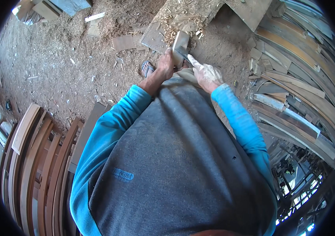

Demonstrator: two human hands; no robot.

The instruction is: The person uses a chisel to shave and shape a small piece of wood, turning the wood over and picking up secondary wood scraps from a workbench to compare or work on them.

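Note:
A pale wooden block (181,39) stands out in front of me at the top middle, a little tilted. My left hand (166,65) is closed against its left side, fingers wrapped at the edge. A dark, flat-bladed hand tool (182,52) lies across the block's face; its exact kind does not show clearly. My right hand (207,75), dusty and closed, grips the tool's right end, with the index finger stretched along it. The lower end of the block is partly hidden by my hands and clothing.
Curled wood shavings (171,27) lie on boards (154,38) beyond the block. Long curved planks (309,88) are stacked at right, and more curved timbers (32,157) stand at lower left. My sandalled foot (147,69) rests on sawdust-strewn ground (65,63).

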